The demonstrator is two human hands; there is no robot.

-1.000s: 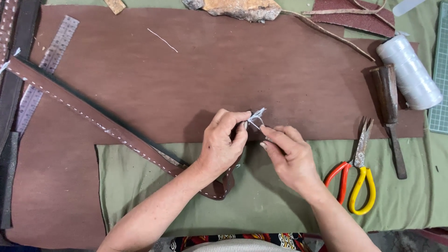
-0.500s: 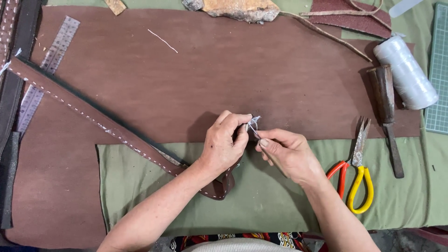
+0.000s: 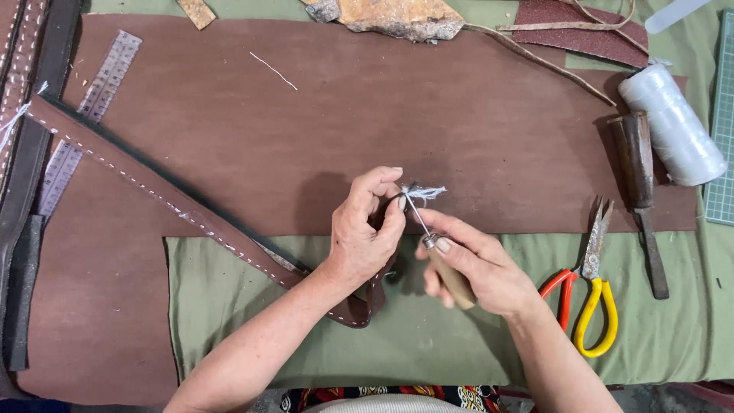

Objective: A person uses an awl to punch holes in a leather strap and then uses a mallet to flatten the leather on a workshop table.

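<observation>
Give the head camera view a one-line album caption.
Left hand pinches frayed white thread while right hand works a wooden-handled awl.

Brown strap (image 3: 176,206) (white stitching), white thread (image 3: 427,193), orange-yellow scissors (image 3: 582,306).

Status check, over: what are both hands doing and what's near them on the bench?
Left hand pinching stitched strap end and white thread. Right hand gripping wooden-handled awl, tip at thread. Scissors lying right, apart.

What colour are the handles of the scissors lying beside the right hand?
One handle is orange-red, the other yellow, on the scissors; clearest in the head view, near the right hand.
</observation>
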